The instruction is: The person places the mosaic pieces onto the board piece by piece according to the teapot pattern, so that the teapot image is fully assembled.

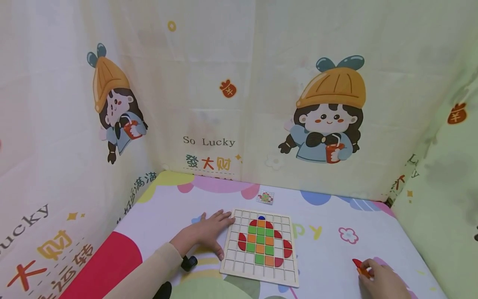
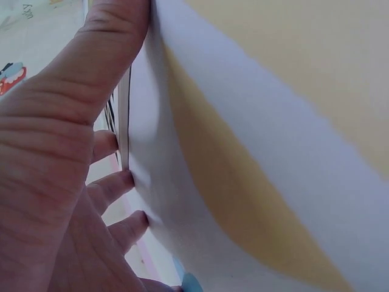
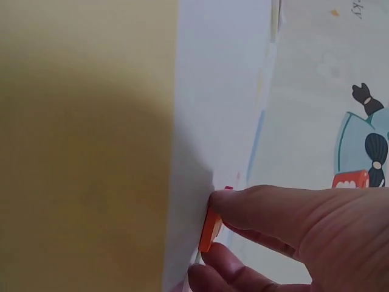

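A wooden grid board lies on the table, with green, orange, red and blue tiles set in its squares. Fingers spread, my left hand rests at the board's left edge; the left wrist view shows the thumb and fingertips along that edge. Out to the right of the board, low over the table or on it, my right hand pinches a small orange tile between thumb and fingers. A red tile with a pointed end juts out beside the orange one at the fingertips.
Behind the board lies a small card printed with a coloured tile pattern. A patterned cloth covers the table. Printed curtains stand at the back and both sides. A black strap device is on the left wrist.
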{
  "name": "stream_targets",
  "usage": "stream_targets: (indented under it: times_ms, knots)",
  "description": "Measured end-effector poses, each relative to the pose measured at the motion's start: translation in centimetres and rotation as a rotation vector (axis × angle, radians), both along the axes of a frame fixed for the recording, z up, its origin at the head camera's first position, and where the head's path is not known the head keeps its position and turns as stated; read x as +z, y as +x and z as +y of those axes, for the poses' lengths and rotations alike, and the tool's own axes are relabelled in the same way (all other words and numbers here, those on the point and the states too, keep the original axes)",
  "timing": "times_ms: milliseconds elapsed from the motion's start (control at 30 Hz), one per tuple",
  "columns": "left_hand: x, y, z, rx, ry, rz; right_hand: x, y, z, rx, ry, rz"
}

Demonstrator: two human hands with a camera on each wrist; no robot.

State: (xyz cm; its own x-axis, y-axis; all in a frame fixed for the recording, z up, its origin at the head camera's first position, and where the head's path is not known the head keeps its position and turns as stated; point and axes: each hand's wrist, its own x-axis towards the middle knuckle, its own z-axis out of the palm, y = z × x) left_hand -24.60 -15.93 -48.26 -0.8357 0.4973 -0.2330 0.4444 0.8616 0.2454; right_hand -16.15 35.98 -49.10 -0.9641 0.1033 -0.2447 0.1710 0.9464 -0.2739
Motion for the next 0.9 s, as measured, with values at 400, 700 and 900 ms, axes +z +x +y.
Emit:
stream_targets:
  times_ms: [400, 700, 900]
  knots:
    - [-0.2, 0.0, 0.0, 0.000, 0.000, 0.010, -0.5, -1.5, -1.2, 0.047, -0.010, 0.018]
    - [0.0, 0.1, 0.1, 0.001, 0.001, 0.000, 0.6, -2.2, -5.2, 0.050, -0.180, 0.200]
    - [0.3, 0.3, 0.1, 0.006, 0.002, -0.005, 1.7, -2.2, -8.5, 0.075, -0.296, 0.287]
